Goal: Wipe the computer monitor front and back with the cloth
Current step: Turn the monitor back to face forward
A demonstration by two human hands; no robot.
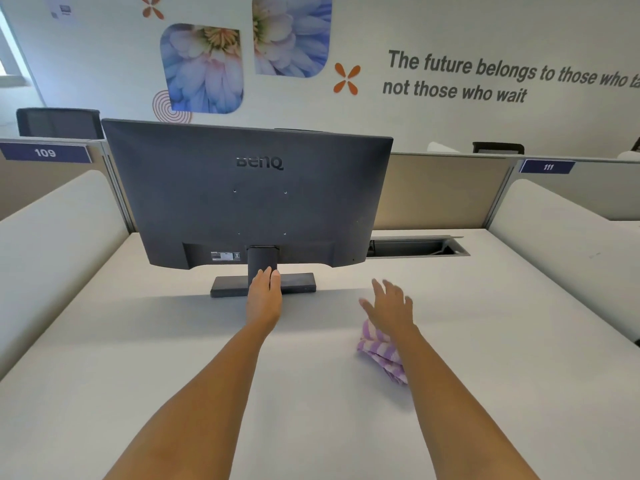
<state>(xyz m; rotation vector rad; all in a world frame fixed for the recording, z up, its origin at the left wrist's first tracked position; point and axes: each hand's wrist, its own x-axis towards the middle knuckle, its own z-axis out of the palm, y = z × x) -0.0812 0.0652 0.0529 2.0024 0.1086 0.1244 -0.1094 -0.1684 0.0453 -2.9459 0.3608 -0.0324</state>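
Cloth point(379, 351), striped purple and white, is lying bunched on the white desk point(311, 410), to the right of the monitor's stand point(262, 259) and nearer the person than it. The right hand point(391, 308) is hovering over the cloth's far end. Its wrist is covering the upper edge of the fabric, while the fingers point(379, 288) are pointing past it toward the monitor point(249, 199), splayed wide and holding nothing. No fingertip is touching the cloth, which is sitting behind them, under the wrist and along the inner side of the forearm. Whether the heel of the hand is resting on it cannot be told.

The left hand point(265, 297) is stretching to the stand, fingers close together and nearly straight. Their tips are lying against the foot of the upright neck where it is meeting the flat base point(299, 282). The monitor is standing with its dark back, bearing the BenQ name, facing the person. An open cable slot point(419, 247) is showing in the desk behind it to the right, in front of the beige partition point(440, 192).
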